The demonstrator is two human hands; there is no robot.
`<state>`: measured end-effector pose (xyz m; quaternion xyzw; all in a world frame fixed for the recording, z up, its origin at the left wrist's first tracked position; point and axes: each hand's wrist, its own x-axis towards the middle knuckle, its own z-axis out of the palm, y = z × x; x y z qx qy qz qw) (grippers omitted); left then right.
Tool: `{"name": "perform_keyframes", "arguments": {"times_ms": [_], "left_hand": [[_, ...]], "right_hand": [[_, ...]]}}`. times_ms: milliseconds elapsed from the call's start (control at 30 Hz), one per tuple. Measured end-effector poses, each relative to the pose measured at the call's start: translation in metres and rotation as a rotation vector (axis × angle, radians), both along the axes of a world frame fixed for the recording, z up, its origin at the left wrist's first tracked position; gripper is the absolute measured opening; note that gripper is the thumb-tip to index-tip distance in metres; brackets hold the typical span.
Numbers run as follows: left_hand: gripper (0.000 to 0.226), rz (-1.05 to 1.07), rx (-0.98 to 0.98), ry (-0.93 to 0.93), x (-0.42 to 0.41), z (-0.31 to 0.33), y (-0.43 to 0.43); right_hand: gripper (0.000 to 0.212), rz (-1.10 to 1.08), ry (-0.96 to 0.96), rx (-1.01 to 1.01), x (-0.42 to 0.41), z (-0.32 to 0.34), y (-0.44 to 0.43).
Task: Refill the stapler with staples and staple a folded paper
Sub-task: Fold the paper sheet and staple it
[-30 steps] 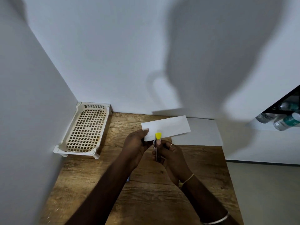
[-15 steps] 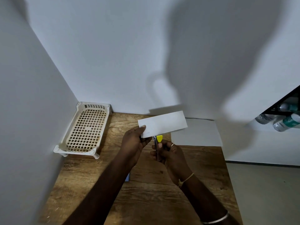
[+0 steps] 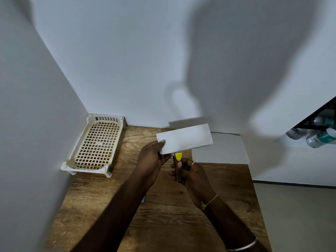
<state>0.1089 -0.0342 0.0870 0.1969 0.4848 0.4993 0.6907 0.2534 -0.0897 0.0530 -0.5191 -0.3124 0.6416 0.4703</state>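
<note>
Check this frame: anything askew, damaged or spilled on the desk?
Nothing stands out. The left hand holds the folded paper flat and uncreased, the right hand grips the stapler at its lower edge. The basket sits square in the corner; a spare sheet lies flat on the desk.

A cream lattice tray (image 3: 94, 145) sits empty in the desk's (image 3: 163, 224) ten o'clock corner against the walls, a flat white sheet (image 3: 227, 151) lies at two o'clock, and plastic bottles (image 3: 320, 137) lie at three o'clock beyond it.
</note>
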Motion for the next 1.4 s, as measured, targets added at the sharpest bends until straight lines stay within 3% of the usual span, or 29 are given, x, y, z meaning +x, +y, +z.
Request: {"name": "perform_keyframes", "arguments": {"times_ms": [333,800,967,1100,1400], "left_hand": [[0.021,-0.076,0.087,0.106,0.005,-0.004,-0.008],[0.023,-0.103,0.059,0.003,0.013,-0.008,-0.014],[0.024,-0.133,0.074,0.001,0.013,-0.010,-0.013],[0.022,-0.161,0.099,0.007,0.013,-0.012,-0.014],[0.030,-0.221,0.301,0.217,0.011,-0.022,-0.019]], "right_hand": [[0.035,-0.003,0.039,0.018,-0.004,0.002,0.004],[0.035,-0.079,-0.006,0.006,-0.007,0.003,0.006],[0.013,-0.114,-0.018,-0.010,-0.005,0.002,0.007],[0.016,-0.147,-0.042,-0.013,-0.006,0.000,0.008],[0.011,-0.186,-0.078,-0.067,-0.007,-0.002,0.011]]}}
